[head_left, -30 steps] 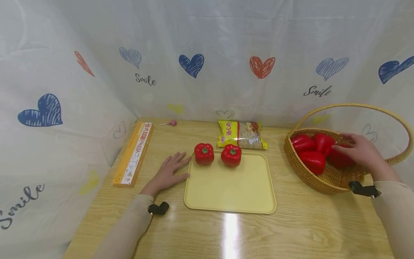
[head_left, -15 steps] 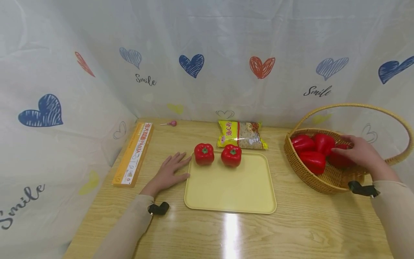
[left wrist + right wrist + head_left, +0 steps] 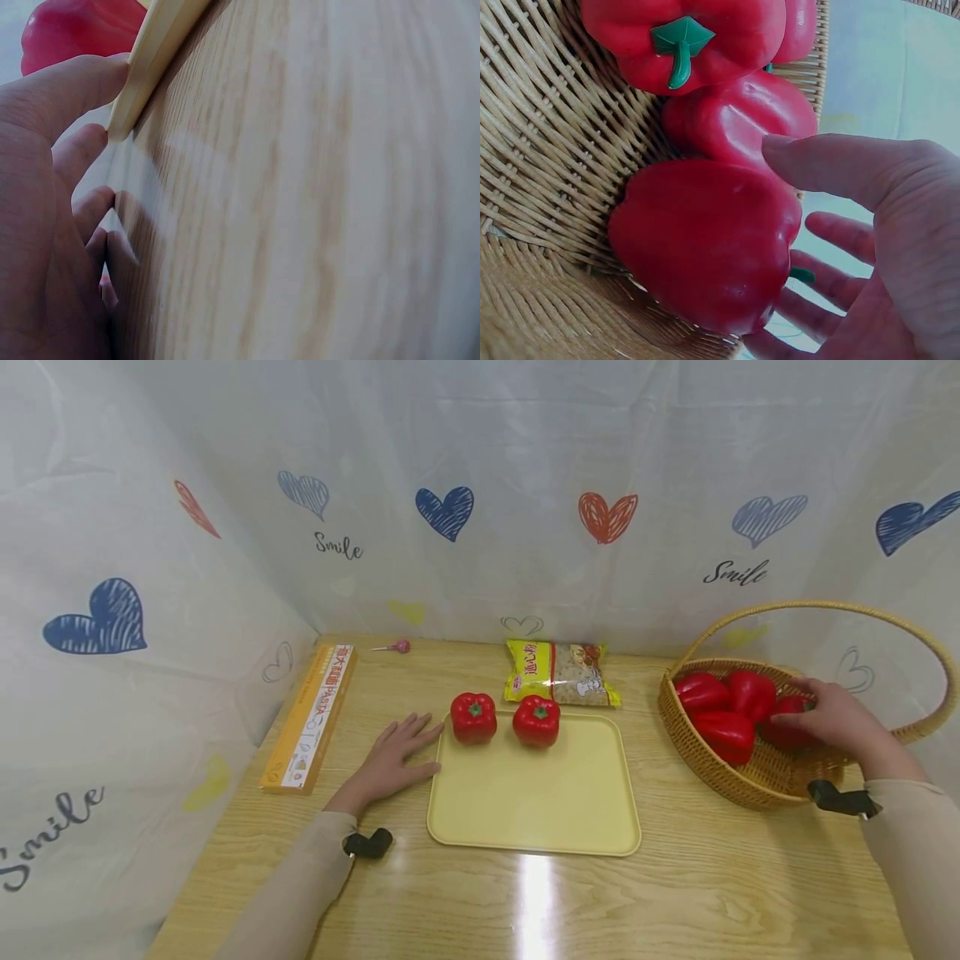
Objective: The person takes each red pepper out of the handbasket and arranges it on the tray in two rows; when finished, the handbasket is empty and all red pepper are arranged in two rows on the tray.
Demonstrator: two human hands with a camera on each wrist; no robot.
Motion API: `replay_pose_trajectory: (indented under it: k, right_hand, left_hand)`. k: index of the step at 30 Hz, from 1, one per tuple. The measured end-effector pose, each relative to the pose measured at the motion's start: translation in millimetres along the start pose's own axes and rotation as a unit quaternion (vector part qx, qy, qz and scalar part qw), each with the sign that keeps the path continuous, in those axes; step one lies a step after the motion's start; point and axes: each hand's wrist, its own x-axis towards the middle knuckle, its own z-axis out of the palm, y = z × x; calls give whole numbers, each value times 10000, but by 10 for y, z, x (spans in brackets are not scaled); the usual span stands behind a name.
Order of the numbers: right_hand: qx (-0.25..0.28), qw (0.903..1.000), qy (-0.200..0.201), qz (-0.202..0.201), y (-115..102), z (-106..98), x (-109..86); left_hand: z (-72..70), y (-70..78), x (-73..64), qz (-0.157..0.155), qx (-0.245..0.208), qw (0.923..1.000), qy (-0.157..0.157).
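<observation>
Head view: left hand (image 3: 393, 760) and right hand (image 3: 840, 718) were well apart, both with parted fingers
The left touched the yellow tray (image 3: 532, 802) bearing two red peppers (image 3: 536, 721); the right was at another pepper (image 3: 705, 247) in the wicker basket (image 3: 699, 758)

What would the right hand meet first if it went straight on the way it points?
Most likely the red pepper nearest to it in the wicker basket: in the right wrist view, the right hand is spread at that pepper's stem end. Depth is unclear, so it may already be touching.
</observation>
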Motion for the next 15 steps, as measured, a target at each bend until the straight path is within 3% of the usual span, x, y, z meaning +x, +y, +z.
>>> replay_pose_trajectory:
  k: [15]
  right_hand:
    - [-461,9987,-22,-233,33,-5,4]
  left_hand:
    - [4,-2,-4,-52,-19,10000,-2]
